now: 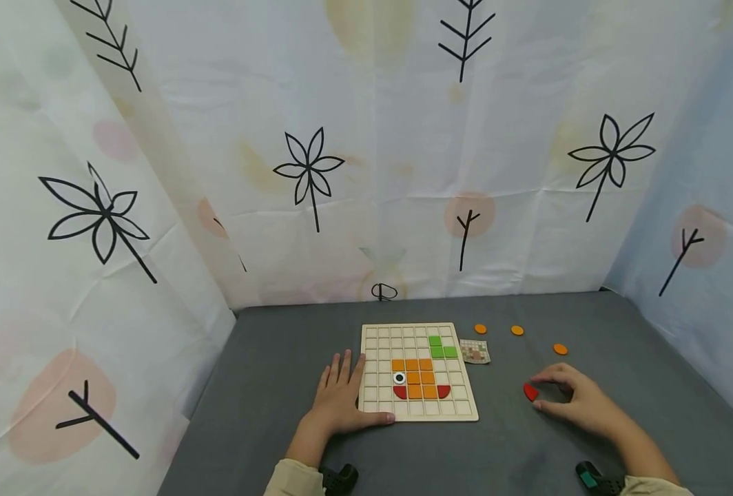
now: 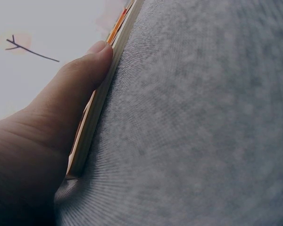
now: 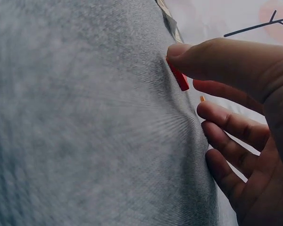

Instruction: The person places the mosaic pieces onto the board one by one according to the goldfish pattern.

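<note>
A wooden grid board (image 1: 382, 344) lies on the grey table, with orange and green square tiles, two red rounded tiles and a round eye tile (image 1: 399, 377) set in it. My left hand (image 1: 335, 406) rests against the board's left side, fingers spread, its thumb along the front edge. In the left wrist view that thumb (image 2: 96, 59) touches the board's rim. To the right of the board, my right hand (image 1: 577, 403) pinches a red rounded tile (image 1: 530, 393) between thumb and forefinger. The right wrist view shows this tile (image 3: 179, 77) at the thumb tip, close to the cloth.
A small printed card (image 1: 475, 352) lies beside the board's right edge. Three orange round tiles, the left (image 1: 481, 329), middle (image 1: 517, 331) and right (image 1: 561, 349), lie farther back. A patterned curtain (image 1: 379, 138) encloses the grey tabletop (image 1: 280, 365) behind and at both sides.
</note>
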`<state>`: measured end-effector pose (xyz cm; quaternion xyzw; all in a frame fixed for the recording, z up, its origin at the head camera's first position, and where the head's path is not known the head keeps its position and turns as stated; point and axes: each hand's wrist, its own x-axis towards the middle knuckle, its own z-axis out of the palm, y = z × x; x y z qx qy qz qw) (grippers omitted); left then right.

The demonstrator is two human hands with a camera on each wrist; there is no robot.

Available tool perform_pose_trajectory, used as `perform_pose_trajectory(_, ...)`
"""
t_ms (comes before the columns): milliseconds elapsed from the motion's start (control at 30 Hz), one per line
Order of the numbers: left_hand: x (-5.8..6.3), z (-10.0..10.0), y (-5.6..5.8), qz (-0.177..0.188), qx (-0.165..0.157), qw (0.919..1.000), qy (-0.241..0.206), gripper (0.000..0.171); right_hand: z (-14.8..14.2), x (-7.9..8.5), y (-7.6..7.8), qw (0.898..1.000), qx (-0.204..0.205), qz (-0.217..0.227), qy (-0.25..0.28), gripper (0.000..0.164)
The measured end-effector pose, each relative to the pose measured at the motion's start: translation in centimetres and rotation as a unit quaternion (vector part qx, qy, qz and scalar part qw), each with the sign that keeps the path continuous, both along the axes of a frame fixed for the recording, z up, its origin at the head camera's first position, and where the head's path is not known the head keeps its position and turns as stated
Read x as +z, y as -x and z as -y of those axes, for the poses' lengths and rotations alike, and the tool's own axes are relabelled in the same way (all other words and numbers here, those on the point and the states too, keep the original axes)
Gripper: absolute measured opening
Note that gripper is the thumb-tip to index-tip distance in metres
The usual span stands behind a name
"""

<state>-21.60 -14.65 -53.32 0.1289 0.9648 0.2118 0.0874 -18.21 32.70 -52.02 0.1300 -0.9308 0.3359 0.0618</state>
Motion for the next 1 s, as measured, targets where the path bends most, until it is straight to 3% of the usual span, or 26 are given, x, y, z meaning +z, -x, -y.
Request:
perform_pose_trajectory(267, 0.11, -0.01, -0.12, -0.002, 0.000, 1.0000, -0.003, 0.139, 0.12, -0.30, 0.29, 1.000, 0.005, -0.004, -0.004, 0.037)
perform_pose_trajectory(633, -0.22, 0.00, -0.05, -0.004, 0.001, 1.0000, 0.001, 0.140, 0.26, -0.36, 0.53, 1.000, 0.000, 0.007, -0.017, 0.026)
perform_pose_trajectory(1000, -0.29, 0.01, -0.04, -0.003, 0.000, 1.0000, 0.002, 0.139, 0.37, -0.35, 0.63, 0.999, 0.017, -0.011, -0.035, 0.032)
